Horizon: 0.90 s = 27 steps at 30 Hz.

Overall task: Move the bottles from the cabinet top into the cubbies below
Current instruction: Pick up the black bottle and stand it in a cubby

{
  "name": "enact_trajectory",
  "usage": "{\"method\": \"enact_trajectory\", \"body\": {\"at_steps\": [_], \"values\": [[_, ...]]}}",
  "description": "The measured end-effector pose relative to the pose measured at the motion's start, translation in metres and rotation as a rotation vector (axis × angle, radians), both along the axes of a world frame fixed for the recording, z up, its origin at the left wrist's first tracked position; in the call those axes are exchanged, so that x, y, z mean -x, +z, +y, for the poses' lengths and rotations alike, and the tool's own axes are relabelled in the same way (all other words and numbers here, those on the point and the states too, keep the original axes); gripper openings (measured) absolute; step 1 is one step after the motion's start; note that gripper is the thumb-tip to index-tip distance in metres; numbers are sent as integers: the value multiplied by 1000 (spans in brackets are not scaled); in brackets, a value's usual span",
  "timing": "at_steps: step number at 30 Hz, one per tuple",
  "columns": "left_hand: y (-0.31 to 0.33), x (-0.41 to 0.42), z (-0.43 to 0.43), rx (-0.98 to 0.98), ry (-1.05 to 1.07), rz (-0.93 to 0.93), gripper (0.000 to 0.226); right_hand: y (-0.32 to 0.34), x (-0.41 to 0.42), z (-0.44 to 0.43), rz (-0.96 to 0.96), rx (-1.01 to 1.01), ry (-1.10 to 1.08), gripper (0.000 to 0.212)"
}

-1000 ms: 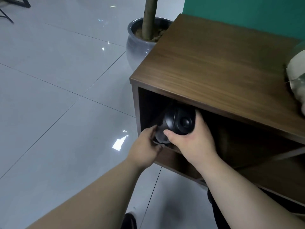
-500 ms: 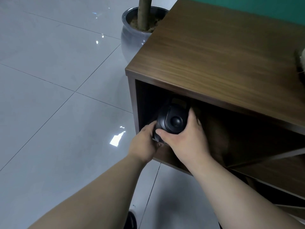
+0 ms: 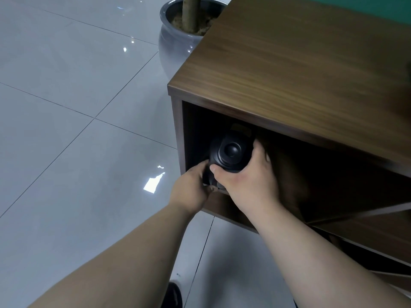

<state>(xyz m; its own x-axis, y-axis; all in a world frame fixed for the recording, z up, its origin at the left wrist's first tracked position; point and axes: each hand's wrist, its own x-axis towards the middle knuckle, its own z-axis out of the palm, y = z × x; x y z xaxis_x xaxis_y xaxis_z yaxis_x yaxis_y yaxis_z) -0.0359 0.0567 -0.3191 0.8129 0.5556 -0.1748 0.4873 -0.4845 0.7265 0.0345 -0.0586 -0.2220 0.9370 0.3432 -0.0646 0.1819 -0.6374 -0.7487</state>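
A black bottle (image 3: 231, 151) with a round lid sits inside the leftmost upper cubby (image 3: 195, 130) of the brown wooden cabinet (image 3: 289, 74), its top facing me. My right hand (image 3: 246, 183) wraps the bottle from the right and below. My left hand (image 3: 191, 192) grips its lower left side at the cubby's front edge. The bottle's far end is lost in the dark of the cubby.
A grey ceramic plant pot (image 3: 175, 38) with a trunk stands on the floor behind the cabinet's left corner. Glossy grey tiles (image 3: 66, 130) spread to the left. A lower shelf (image 3: 367, 232) shows at the right. My dark shoe (image 3: 172, 296) is near the bottom edge.
The view has shifted so the cabinet sits further right, and the pale object on the cabinet top has left the frame. Both hands keep hold of the black bottle, now slightly deeper in the cubby.
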Motion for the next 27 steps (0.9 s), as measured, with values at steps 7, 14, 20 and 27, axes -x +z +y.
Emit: {"method": "enact_trajectory", "body": {"at_steps": [7, 14, 20, 27], "values": [[-1, -1, 3, 22, 19, 5, 48, 2, -1, 0, 0, 23, -13, 110], [-1, 0, 2, 9, 25, 17, 49, 4, 1, -3, 16, 4, -10, 112], [-2, 1, 2, 15, 31, 28, 52, 4, 3, -3, 23, 9, -12, 112], [2, 2, 2, 3, 29, 64, 49, 6, 6, -4, 40, 23, 4, 115]]}}
